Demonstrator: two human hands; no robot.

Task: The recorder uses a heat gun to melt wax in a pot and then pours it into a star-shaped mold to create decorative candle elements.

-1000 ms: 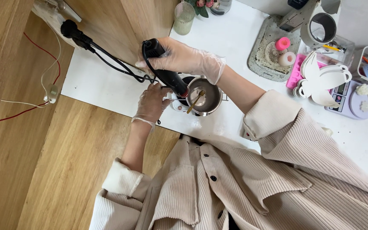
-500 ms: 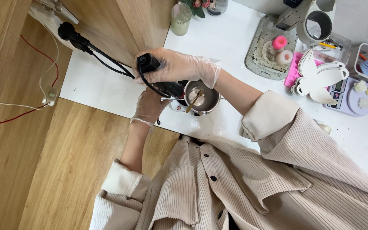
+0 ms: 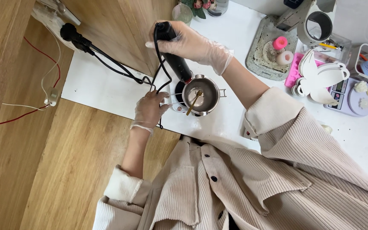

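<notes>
Over the steel pot (image 3: 201, 94), right hand (image 3: 192, 42) clamped on black tool (image 3: 173, 53) now raised higher, left hand (image 3: 150, 108) still gripping pot handle (image 3: 171, 99)

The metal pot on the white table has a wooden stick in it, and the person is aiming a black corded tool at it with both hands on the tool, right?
Not quite: in the head view only the right hand grips the black corded tool. The left hand holds the wire handle of the metal pot. The wooden stick is in it.

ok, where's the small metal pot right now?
Head view, centre: the small metal pot sits on the white table, between the left hand at its wire handle and the black heat tool held by the right hand.
</notes>
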